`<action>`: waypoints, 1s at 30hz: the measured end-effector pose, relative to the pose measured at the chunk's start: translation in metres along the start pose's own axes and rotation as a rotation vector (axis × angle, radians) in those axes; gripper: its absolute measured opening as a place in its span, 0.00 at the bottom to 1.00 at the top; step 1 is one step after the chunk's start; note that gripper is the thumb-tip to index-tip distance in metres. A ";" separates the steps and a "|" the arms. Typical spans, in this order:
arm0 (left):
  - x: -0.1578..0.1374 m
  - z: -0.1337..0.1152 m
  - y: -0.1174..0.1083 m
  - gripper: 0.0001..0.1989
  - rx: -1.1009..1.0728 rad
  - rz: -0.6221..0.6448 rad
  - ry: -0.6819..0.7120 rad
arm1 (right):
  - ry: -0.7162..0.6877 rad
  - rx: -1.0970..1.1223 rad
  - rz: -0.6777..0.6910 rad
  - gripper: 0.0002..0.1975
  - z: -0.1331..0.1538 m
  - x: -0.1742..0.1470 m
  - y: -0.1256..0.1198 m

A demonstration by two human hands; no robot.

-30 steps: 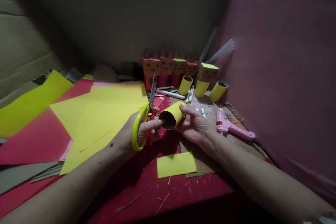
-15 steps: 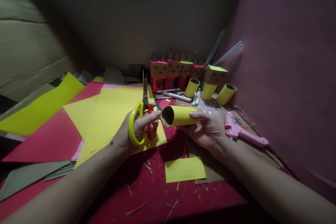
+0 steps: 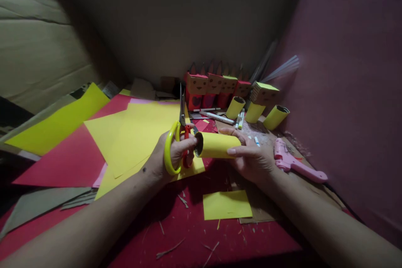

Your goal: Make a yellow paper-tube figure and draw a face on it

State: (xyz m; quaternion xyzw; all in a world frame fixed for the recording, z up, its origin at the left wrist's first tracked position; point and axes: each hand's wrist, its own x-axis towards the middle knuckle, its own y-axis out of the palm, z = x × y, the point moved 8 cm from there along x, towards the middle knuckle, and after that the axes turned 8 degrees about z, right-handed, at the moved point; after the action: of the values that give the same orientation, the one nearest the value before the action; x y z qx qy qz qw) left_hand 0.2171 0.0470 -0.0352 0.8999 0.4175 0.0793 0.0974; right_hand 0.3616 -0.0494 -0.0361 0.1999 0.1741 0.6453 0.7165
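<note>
A pair of scissors with one yellow and one red handle is in my left hand, its blades pointing up. The thumb of that hand reaches to the dark open end of a yellow paper-covered tube. My right hand is closed around the tube's other end, thumb on the near side, and holds it lying sideways above the table. Below the tube a small yellow paper rectangle rests partly on a cardboard piece.
Yellow paper sheets and a red sheet spread across the left. At the back stand box-headed cardboard figures, two yellow tubes and markers. A pink glue gun lies at the right. Scraps litter the red tabletop.
The tube's open end has turned away from me and now meets my left thumb. My right thumb has slid lower on its side. The whole view has shifted slightly.
</note>
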 end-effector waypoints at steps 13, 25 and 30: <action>0.001 -0.054 -0.024 0.19 0.628 -0.173 0.114 | -0.136 -0.030 -0.043 0.25 0.009 0.004 -0.005; 0.021 -0.072 -0.094 0.25 1.485 -0.370 -0.206 | -0.184 -0.035 -0.087 0.27 0.011 0.006 -0.011; 0.013 -0.073 -0.106 0.22 1.562 -0.390 -0.301 | -0.195 -0.040 -0.101 0.27 0.012 0.007 -0.014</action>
State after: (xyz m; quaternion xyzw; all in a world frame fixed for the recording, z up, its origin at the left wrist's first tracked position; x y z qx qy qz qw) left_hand 0.1309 0.1316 0.0104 0.6205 0.4840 -0.3744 -0.4905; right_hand 0.3802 -0.0445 -0.0324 0.2386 0.1005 0.5893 0.7653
